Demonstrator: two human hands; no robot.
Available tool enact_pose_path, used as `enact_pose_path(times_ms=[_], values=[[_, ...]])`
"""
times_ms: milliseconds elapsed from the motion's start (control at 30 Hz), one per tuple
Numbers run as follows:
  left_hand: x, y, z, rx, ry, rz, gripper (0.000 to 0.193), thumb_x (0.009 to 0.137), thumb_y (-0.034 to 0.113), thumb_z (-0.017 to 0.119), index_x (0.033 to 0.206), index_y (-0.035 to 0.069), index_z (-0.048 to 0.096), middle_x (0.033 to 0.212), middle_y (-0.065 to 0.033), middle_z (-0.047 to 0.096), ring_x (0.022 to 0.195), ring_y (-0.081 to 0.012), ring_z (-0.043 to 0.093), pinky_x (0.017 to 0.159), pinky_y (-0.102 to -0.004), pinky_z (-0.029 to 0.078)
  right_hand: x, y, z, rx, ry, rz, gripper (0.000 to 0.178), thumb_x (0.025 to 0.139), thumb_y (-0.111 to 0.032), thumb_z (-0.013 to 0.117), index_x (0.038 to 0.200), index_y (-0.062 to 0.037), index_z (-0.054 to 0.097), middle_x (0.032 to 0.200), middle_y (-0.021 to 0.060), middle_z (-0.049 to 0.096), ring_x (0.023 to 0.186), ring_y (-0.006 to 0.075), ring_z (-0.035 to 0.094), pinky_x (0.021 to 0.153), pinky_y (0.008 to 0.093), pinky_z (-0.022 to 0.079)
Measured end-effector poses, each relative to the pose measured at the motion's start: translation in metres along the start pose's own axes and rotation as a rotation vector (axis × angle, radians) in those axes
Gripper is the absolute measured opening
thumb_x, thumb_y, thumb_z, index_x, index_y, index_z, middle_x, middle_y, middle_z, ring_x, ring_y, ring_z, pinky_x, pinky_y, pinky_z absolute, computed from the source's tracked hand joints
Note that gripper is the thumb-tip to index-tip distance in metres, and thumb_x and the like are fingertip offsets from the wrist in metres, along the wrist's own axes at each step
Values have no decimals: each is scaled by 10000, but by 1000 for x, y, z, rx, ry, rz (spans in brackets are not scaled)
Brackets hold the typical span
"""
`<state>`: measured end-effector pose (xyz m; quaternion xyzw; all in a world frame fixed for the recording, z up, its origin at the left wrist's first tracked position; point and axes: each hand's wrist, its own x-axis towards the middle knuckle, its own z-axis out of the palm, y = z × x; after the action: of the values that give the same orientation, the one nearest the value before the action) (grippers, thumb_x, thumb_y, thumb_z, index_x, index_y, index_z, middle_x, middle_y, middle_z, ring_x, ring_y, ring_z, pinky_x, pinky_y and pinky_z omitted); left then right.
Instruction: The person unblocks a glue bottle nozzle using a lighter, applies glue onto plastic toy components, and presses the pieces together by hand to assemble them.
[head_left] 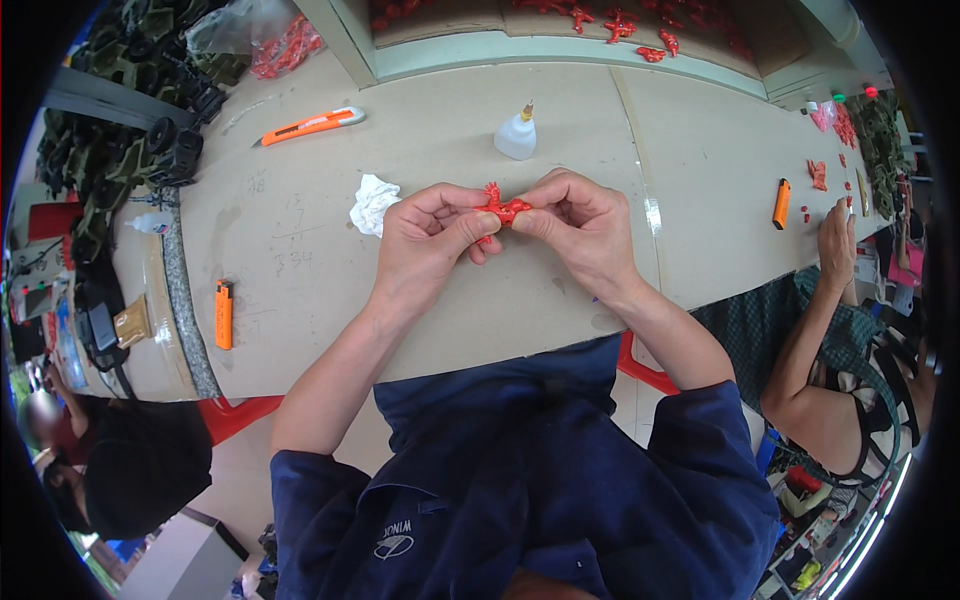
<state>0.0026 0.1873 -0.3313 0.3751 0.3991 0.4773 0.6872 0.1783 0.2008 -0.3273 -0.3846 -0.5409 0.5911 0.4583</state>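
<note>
Between my two hands is a small red plastic figure (494, 207), held above the table in front of me. My left hand (428, 238) pinches its left side between thumb and fingers. On the other side, my right hand (585, 222) grips it with thumb and forefinger. Parts of the figure are covered by my fingertips. Just beyond my left hand lies a crumpled white tissue (373, 203). A small white bottle with a thin nozzle (516, 135) stands on the table past my hands.
An orange utility knife (312, 126) lies at the far left, and an orange lighter (224, 314) nearer. A shelf (450, 48) with red figures borders the back. At right are another orange lighter (781, 204) and a co-worker's hand (838, 240). Dark green parts (130, 50) pile up at left.
</note>
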Motion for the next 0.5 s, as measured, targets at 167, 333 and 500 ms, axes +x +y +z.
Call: enact_pose_path(times_ms=[167, 333, 500], values=[[0, 0, 0, 4, 6, -4, 140, 811, 36, 600, 940, -16, 586, 795, -91, 632, 628, -120, 609, 508, -200, 473, 0, 0, 1, 16, -1, 7, 55, 766, 15, 638, 805, 21, 601, 789, 45, 596, 728, 73, 574, 655, 201, 474], [-1, 1, 1, 9, 1, -1, 132, 812, 35, 599, 935, -13, 588, 793, -90, 632, 626, -119, 607, 507, -200, 471, -1, 0, -1, 19, -6, -1, 55, 769, 12, 637, 808, 21, 599, 788, 45, 600, 732, 73, 577, 658, 202, 477], [-1, 1, 1, 16, 1, -2, 127, 813, 36, 599, 930, -12, 589, 788, -88, 632, 623, -117, 604, 505, -200, 469, -1, 0, 0, 23, -9, 2, 60, 769, 8, 639, 809, 21, 598, 788, 47, 603, 735, 72, 578, 661, 204, 480]])
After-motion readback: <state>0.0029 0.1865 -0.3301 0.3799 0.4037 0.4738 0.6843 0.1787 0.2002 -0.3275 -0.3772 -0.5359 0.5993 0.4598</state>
